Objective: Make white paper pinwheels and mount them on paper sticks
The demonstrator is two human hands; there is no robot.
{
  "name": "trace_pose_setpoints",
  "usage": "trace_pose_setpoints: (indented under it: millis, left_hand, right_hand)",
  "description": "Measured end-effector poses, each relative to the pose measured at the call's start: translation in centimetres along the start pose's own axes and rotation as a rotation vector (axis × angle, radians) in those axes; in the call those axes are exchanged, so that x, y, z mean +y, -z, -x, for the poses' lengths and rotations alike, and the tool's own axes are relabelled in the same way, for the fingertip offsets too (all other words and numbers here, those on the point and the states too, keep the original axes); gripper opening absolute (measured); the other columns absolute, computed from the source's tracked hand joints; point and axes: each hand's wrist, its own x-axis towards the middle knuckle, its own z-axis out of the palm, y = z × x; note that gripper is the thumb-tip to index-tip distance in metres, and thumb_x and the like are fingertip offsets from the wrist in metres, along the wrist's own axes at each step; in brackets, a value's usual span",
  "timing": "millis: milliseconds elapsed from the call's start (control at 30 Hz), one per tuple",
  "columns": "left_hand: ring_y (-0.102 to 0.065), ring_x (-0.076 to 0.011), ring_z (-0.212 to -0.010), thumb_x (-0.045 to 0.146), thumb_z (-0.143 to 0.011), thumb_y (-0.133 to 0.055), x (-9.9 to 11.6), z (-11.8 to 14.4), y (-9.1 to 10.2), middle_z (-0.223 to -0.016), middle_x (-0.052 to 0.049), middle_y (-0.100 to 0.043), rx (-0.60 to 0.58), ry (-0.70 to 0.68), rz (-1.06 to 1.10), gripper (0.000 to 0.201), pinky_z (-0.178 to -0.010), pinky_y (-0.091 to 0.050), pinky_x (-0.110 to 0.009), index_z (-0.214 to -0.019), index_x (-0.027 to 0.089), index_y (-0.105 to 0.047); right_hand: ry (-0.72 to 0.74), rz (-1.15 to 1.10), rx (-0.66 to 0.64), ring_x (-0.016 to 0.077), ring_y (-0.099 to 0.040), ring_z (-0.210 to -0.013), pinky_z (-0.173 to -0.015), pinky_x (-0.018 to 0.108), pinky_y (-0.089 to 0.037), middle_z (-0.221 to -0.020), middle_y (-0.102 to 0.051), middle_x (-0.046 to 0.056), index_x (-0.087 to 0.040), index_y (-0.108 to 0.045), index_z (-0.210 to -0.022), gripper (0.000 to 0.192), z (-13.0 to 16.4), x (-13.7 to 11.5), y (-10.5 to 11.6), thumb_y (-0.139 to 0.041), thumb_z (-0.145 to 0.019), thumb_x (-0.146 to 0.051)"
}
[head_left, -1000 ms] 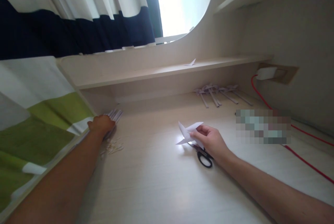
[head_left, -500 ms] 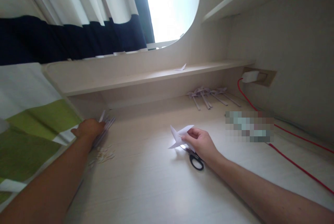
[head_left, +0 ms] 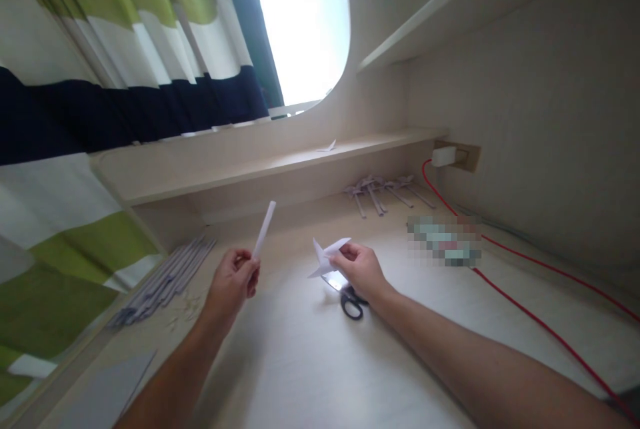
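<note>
A rolled white paper stick (head_left: 265,229) stands tilted up out of my left hand (head_left: 234,279), whose fingers are closed around its lower end. My right hand (head_left: 361,270) pinches a folded white paper pinwheel (head_left: 327,258) by its right side, with its pointed blades facing left. Beneath that hand lie black-handled scissors (head_left: 352,306) on the desk, partly covered by the fingers and paper. Left of my left hand is a row of paper sticks (head_left: 165,276). Small pale pieces (head_left: 184,309) are scattered beside the row.
Several finished pinwheels on sticks (head_left: 373,190) lie at the back under a low shelf (head_left: 280,167). One folded paper (head_left: 328,146) rests on that shelf. A red cable (head_left: 530,329) crosses the right side near a blurred object (head_left: 445,241). White sheets (head_left: 107,389) lie front left.
My left hand has come away from the row of sticks toward the middle, lifting one paper stick. My right hand still pinches the pinwheel. The camera view has shifted slightly.
</note>
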Motion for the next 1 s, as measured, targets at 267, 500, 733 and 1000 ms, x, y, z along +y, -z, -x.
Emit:
trace_pose_setpoints:
  millis: [267,500,733,1000]
  left_hand:
    - [-0.030,-0.0076,-0.047,0.068,-0.088,-0.064,-1.4,4.4,-2.9,-0.056,0.010,-0.034,-0.286,-0.022,0.192,0.054,-0.042,-0.027,-0.018,-0.104,0.016,-0.063]
    - [-0.032,-0.0080,-0.047,0.063,-0.093,-0.061,-2.0,5.1,-2.8,-0.059,0.007,-0.043,-0.427,0.016,0.126,0.047,-0.043,-0.023,-0.020,-0.105,0.018,-0.062]
    - [-0.031,-0.0095,-0.052,0.058,-0.097,-0.058,-2.5,5.3,-3.2,-0.060,0.008,-0.034,-0.414,-0.042,0.118,0.041,-0.047,-0.023,-0.022,-0.105,0.019,-0.063]
    - [-0.037,-0.0098,-0.056,0.050,-0.099,-0.059,-3.7,4.8,-3.2,-0.072,0.005,-0.046,-0.381,-0.118,0.023,0.030,-0.051,-0.028,-0.023,-0.099,0.021,-0.062]
  right_hand:
    - [0.075,0.006,0.019,0.0257,-0.077,-0.092,-0.084,0.034,-0.057,-0.097,-0.082,0.010,-0.015,-0.078,-0.092,0.020,0.1,-1.4,0.3,-0.076,-0.073,-0.022]
    - [0.095,-0.053,-0.010,0.0227,-0.076,-0.092,-0.084,0.033,-0.058,-0.099,-0.082,0.008,-0.016,-0.078,-0.094,0.019,0.9,-3.0,-0.2,-0.078,-0.076,-0.024]
    - [0.110,-0.078,0.029,0.0202,-0.076,-0.083,-0.079,0.032,-0.059,-0.091,-0.082,0.007,-0.016,-0.077,-0.088,0.020,1.5,-3.8,-0.4,-0.084,-0.071,-0.026]
    - [0.082,-0.043,0.012,0.0197,-0.076,-0.080,-0.075,0.031,-0.059,-0.088,-0.082,0.006,-0.016,-0.076,-0.086,0.019,1.9,-4.0,-0.7,-0.084,-0.072,-0.027]
